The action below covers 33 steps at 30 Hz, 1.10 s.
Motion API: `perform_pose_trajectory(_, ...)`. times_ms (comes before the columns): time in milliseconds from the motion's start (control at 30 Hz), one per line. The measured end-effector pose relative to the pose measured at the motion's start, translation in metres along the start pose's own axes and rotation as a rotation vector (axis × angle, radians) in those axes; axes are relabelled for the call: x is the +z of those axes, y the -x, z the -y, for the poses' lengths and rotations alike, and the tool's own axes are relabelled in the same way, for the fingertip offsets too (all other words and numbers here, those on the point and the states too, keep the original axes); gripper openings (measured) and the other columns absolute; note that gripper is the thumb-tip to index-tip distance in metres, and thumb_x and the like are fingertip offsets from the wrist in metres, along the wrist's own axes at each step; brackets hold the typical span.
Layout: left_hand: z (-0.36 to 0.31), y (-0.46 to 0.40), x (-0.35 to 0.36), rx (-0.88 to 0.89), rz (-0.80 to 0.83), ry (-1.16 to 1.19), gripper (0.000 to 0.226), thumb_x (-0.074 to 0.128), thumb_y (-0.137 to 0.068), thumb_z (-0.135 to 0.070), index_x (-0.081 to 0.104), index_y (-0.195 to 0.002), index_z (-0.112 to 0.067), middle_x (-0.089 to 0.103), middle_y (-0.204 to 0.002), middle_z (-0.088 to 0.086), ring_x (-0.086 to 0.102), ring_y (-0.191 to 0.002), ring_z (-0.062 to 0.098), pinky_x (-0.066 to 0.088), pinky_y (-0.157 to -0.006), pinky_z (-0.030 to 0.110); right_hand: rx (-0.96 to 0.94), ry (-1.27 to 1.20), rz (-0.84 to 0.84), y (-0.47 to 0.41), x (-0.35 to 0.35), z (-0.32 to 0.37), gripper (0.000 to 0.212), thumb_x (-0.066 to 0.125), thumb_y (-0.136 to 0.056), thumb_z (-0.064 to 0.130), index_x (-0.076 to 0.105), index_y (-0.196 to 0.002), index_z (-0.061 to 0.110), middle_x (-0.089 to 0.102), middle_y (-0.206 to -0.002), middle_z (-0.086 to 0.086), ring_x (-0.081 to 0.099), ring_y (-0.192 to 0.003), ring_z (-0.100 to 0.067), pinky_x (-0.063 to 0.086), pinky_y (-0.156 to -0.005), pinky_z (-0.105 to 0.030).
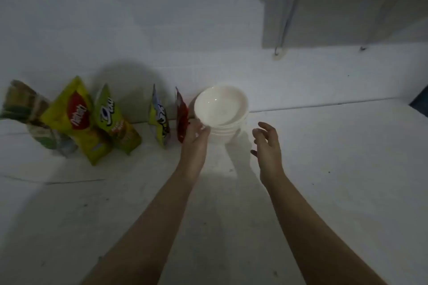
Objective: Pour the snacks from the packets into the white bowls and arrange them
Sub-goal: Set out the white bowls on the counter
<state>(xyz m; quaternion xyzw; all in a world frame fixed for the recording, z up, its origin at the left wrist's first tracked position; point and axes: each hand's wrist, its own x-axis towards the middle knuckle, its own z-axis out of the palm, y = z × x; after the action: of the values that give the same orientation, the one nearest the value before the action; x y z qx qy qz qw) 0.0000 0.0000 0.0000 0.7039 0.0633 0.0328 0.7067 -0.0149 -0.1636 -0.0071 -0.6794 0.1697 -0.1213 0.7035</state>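
Note:
A stack of white bowls [228, 131] stands on the white counter near the back wall. The top bowl [220, 106] is tilted up toward me, and my left hand [196, 135] grips its near left rim. My right hand [266, 143] hovers just right of the stack, fingers apart, holding nothing. Several snack packets lean against the wall to the left: a red packet [181, 115], a yellow and white packet [159, 118], a green packet [115, 120], a yellow packet with a red oval [74, 120] and a striped green packet [25, 109].
The white counter [324, 169] runs wide in front of and to the right of the bowls. A grey hanging panel [335, 7] is fixed to the wall at the upper right. The scene is dim.

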Motion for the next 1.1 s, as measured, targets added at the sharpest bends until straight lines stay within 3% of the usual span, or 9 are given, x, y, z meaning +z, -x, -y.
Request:
perform_pose_trajectory(67, 0.0, -0.019, 0.015, -0.058, 0.003, -0.06, 0.049, 0.044, -0.1, -0.039, 0.034, -0.147, -0.027, 0.041, -0.148, -0.002, 0.041, -0.135, 0.018, 0.031, -0.114, 0.045, 0.097, -0.011, 0.054, -0.027, 0.007, 0.0, 0.038, 0.051, -0.099, 0.039, 0.047, -0.136, 0.032, 0.05, -0.137, 0.004, 0.051, -0.12, -0.02, 0.05, -0.098, -0.044)
perform_pose_trajectory(200, -0.01, -0.052, 0.033, -0.148, -0.062, -0.268, 0.062, 0.035, -0.103, -0.041, 0.012, -0.155, -0.016, 0.013, -0.162, 0.006, 0.017, -0.148, 0.023, 0.016, -0.117, 0.039, 0.275, -0.01, 0.213, -0.072, 0.031, 0.009, 0.063, 0.049, -0.096, 0.054, 0.028, -0.151, 0.032, 0.041, -0.146, 0.0, 0.045, -0.128, -0.027, 0.049, -0.096, -0.051)
perform_pose_trajectory(333, -0.012, -0.061, 0.042, -0.182, -0.065, -0.304, 0.067, 0.035, -0.103, -0.044, 0.005, -0.156, -0.018, 0.004, -0.164, 0.006, 0.011, -0.149, 0.023, 0.015, -0.117, 0.039, 0.39, 0.041, 0.266, -0.099, 0.048, 0.014, 0.07, 0.057, -0.091, 0.033, 0.021, -0.152, 0.03, 0.05, -0.132, -0.008, 0.055, -0.111, -0.033, 0.054, -0.072, -0.044)
perform_pose_trajectory(400, -0.012, -0.057, 0.045, -0.164, -0.063, -0.328, 0.068, 0.038, -0.102, -0.043, 0.005, -0.156, -0.019, 0.004, -0.163, 0.006, 0.013, -0.148, 0.023, 0.017, -0.116, 0.039, 0.428, 0.026, 0.236, -0.103, 0.052, 0.014, 0.066, 0.048, -0.089, 0.013, 0.025, -0.149, 0.027, 0.053, -0.115, -0.008, 0.057, -0.094, -0.032, 0.055, -0.068, -0.046)
perform_pose_trajectory(500, -0.013, -0.044, 0.047, -0.11, -0.052, -0.335, 0.07, 0.047, -0.1, -0.037, 0.007, -0.155, -0.022, 0.008, -0.162, 0.007, 0.017, -0.146, 0.024, 0.02, -0.114, 0.038, 0.426, -0.027, 0.138, -0.092, 0.046, 0.014, 0.058, 0.04, -0.087, 0.003, 0.036, -0.142, 0.021, 0.053, -0.105, -0.009, 0.055, -0.077, -0.029, 0.056, -0.061, -0.047)
perform_pose_trajectory(667, -0.012, 0.008, 0.033, 0.024, 0.02, -0.343, 0.074, 0.059, -0.091, -0.022, 0.017, -0.153, -0.019, 0.02, -0.155, 0.007, 0.024, -0.141, 0.024, 0.02, -0.106, 0.027, 0.361, -0.058, 0.064, -0.032, 0.012, 0.007, 0.058, 0.046, -0.082, 0.004, 0.042, -0.136, 0.023, 0.056, -0.119, -0.009, 0.06, -0.099, -0.037, 0.06, -0.068, -0.052)
perform_pose_trajectory(833, -0.016, 0.074, -0.015, 0.172, -0.057, -0.303, 0.072, 0.051, -0.083, -0.044, 0.03, -0.147, -0.019, 0.037, -0.14, 0.001, 0.036, -0.133, 0.02, 0.03, -0.114, 0.043, 0.319, -0.181, 0.104, 0.058, -0.008, 0.02, 0.044, 0.046, -0.086, 0.004, 0.048, -0.125, 0.024, 0.059, -0.113, -0.006, 0.065, -0.093, -0.033, 0.059, -0.077, -0.057)
perform_pose_trajectory(967, -0.016, 0.131, -0.079, 0.176, -0.034, -0.172, 0.06, 0.05, -0.092, -0.056, 0.034, -0.144, -0.031, 0.031, -0.138, -0.01, 0.037, -0.131, 0.007, 0.031, -0.107, 0.024, 0.337, -0.184, 0.189, 0.138, 0.001, 0.025, 0.041, 0.047, -0.088, 0.005, 0.052, -0.124, 0.023, 0.062, -0.108, -0.007, 0.065, -0.086, -0.029, 0.059, -0.079, -0.057)
perform_pose_trajectory(1100, -0.014, 0.186, -0.158, 0.216, -0.001, -0.094, 0.063, 0.049, -0.083, -0.064, 0.036, -0.14, -0.04, 0.044, -0.138, -0.017, 0.047, -0.123, -0.005, 0.043, -0.096, 0.015, 0.343, -0.14, 0.294, 0.225, 0.036, 0.019, 0.04, 0.049, -0.09, 0.009, 0.052, -0.124, 0.029, 0.065, -0.114, -0.007, 0.067, -0.097, -0.032, 0.059, -0.079, -0.058)
